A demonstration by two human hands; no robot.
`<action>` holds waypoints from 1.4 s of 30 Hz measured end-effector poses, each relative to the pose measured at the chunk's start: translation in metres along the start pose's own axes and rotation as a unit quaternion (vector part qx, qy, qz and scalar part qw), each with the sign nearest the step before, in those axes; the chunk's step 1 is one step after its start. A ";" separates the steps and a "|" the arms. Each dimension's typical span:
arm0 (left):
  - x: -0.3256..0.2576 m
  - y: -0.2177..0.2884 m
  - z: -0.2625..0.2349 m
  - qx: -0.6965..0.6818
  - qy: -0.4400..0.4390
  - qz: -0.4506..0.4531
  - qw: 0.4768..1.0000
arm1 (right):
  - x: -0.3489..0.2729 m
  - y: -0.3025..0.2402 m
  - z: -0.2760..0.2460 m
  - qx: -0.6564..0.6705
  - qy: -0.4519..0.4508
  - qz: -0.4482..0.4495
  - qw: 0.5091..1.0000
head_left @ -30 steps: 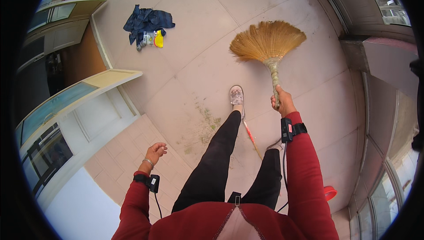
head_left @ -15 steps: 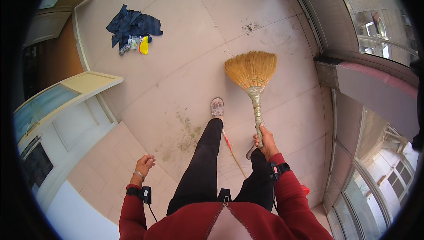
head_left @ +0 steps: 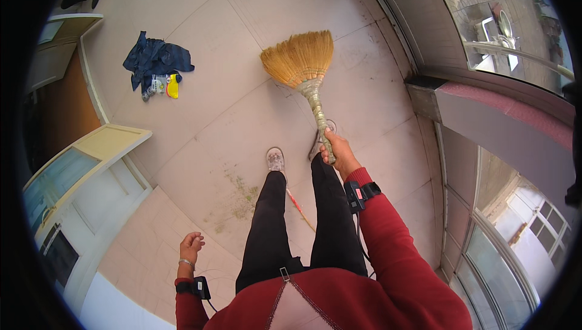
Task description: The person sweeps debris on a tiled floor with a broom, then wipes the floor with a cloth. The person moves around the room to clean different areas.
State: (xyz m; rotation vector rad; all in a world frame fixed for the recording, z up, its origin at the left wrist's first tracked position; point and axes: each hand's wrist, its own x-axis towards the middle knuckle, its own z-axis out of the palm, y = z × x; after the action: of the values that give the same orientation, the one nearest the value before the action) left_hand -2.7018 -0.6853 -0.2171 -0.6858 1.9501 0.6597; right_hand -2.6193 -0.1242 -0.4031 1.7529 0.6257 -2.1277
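My right hand point(head_left: 339, 153) grips the wrapped handle of a straw broom point(head_left: 302, 64). Its fan of bristles rests on the pale tiled floor point(head_left: 230, 45) ahead of my feet. My left hand point(head_left: 191, 247) hangs at my side, holding nothing, with the fingers loosely curled. Both wrists carry black straps with small devices. Between my shoes, a thin red stick point(head_left: 300, 208) lies on the floor, partly hidden by my legs. A smear of greenish dirt point(head_left: 237, 199) marks the tiles to the left of my left leg.
A dark blue cloth heap point(head_left: 155, 60) with a yellow object point(head_left: 173, 86) lies at the far left. An open cream door point(head_left: 100, 148) and cabinet stand on the left. A low wall with a ledge point(head_left: 485, 108) and windows runs along the right.
The broom head has swept left and closer across the floor. My right foot has stepped forward beside the left one. My left hand stays down at my side.
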 end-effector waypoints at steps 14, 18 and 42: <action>-0.056 0.157 0.042 0.133 0.017 -0.129 0.983 | -0.197 -0.062 -0.304 -0.221 0.258 -0.028 0.940; -0.014 0.210 0.044 0.164 -0.008 -0.142 0.976 | -0.120 -0.083 -0.308 0.007 0.263 -0.022 0.965; 0.148 0.425 -0.043 0.147 -0.021 -0.027 0.989 | 0.016 -0.321 -0.041 -0.126 0.330 -0.205 0.913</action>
State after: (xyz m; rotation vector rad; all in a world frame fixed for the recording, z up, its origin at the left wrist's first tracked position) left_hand -3.0832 -0.4470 -0.2605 -0.5349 1.9308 0.3393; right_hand -2.7489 0.1722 -0.3818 2.3306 1.4838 -1.5136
